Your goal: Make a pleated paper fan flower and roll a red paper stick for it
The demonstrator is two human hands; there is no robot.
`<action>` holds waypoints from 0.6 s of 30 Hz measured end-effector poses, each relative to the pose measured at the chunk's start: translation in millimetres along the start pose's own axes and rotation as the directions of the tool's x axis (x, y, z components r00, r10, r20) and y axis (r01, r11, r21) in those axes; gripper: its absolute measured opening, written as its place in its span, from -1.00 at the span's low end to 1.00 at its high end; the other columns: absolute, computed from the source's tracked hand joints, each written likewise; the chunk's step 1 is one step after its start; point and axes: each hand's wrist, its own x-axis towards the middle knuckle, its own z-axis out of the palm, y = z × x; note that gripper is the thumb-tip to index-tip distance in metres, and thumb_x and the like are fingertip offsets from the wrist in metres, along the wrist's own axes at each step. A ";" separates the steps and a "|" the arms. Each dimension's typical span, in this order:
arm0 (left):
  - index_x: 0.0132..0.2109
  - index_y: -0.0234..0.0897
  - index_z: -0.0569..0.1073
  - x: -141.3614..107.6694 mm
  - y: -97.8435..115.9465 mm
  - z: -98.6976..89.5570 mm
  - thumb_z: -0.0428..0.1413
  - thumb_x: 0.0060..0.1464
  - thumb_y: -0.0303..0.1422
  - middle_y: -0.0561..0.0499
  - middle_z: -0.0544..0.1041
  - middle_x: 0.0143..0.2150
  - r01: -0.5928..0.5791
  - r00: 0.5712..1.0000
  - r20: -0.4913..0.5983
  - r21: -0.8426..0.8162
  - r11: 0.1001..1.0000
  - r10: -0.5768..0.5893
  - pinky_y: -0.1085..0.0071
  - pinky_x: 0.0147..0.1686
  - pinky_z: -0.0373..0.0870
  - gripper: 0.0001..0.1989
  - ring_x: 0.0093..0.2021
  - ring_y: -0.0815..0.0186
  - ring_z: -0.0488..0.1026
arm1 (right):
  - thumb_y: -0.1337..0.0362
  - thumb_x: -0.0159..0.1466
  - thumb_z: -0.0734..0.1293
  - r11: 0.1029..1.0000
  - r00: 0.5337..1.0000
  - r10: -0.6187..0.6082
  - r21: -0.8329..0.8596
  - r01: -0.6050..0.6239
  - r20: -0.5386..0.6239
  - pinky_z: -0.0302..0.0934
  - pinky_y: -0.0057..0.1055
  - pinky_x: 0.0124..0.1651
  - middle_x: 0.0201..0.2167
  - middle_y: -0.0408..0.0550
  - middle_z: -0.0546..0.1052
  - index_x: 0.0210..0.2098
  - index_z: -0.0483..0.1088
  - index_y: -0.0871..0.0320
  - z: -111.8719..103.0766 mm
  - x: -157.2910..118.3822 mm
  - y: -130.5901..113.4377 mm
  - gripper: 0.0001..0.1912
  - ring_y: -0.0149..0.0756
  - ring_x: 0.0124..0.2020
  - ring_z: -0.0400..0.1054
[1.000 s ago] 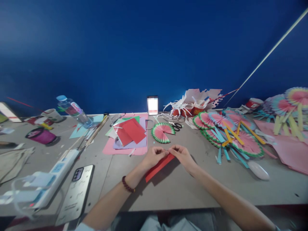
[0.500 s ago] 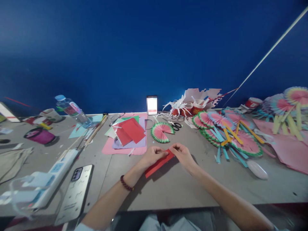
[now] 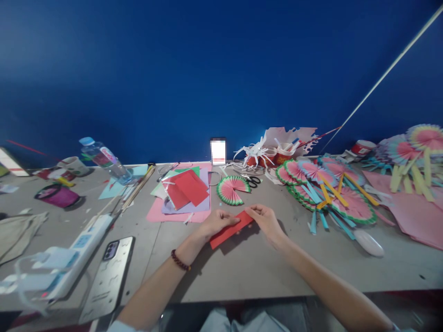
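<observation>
A strip of red paper [image 3: 226, 235] is held slantwise above the table, its left end nearer to me. My left hand [image 3: 221, 222] pinches its upper edge near the middle, thumb on top. At the right end my right hand [image 3: 265, 221] grips the strip between thumb and fingers. Just beyond the hands lies a pleated paper fan [image 3: 230, 190], pink with a green rim and a gap in its circle. Black-handled scissors [image 3: 254, 181] rest beside it. Sheets of red paper [image 3: 192, 186] lie on coloured sheets to the left.
On the right are several finished paper fans [image 3: 353, 203] and a white oval object [image 3: 369, 243]. A smartphone [image 3: 109, 276], a power strip [image 3: 81, 253] and a tilted water bottle [image 3: 105, 159] occupy the left. A lit phone [image 3: 218, 152] stands against the blue wall.
The red paper strip has turned slightly, showing more of its face, and its right end has shifted a little right with my right hand. My left hand keeps its pinch.
</observation>
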 end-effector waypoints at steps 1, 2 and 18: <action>-0.46 -0.36 0.62 -1.1 2.1 0.5 0.34 -0.18 -0.01 -0.12 0.60 -0.49 0.005 1.000 0.000 -0.002 1.000 -0.005 0.41 -0.39 0.37 -0.57 -0.50 0.29 0.47 | -0.02 -0.02 0.50 1.000 1.000 0.002 0.003 -0.002 -0.004 0.20 -0.46 -0.55 -0.66 -0.15 0.48 -0.50 0.44 0.20 -0.2 0.1 -0.1 -0.61 -0.42 -0.67 0.29; -0.47 -0.35 0.61 -2.0 3.9 1.0 0.34 -0.18 -0.01 -0.12 0.60 -0.50 0.013 1.000 0.001 -0.002 1.000 -0.013 0.41 -0.40 0.37 -0.57 -0.51 0.30 0.47 | -0.02 -0.02 0.50 1.000 1.000 0.004 0.004 -0.004 -0.006 0.19 -0.46 -0.56 -0.67 -0.15 0.47 -0.50 0.44 0.20 -0.4 0.0 -0.2 -0.61 -0.42 -0.67 0.28; -0.45 -0.44 0.59 -2.4 5.0 0.5 0.35 -0.20 -0.04 -0.09 0.58 -0.51 0.051 0.999 0.011 -0.005 0.999 -0.051 0.41 -0.35 0.38 -0.54 -0.50 0.34 0.44 | -0.05 -0.13 0.52 0.998 0.999 0.033 0.053 -0.033 -0.016 0.18 -0.51 -0.61 -0.70 -0.17 0.47 -0.54 0.43 0.21 1.0 3.2 2.0 -0.56 -0.44 -0.71 0.27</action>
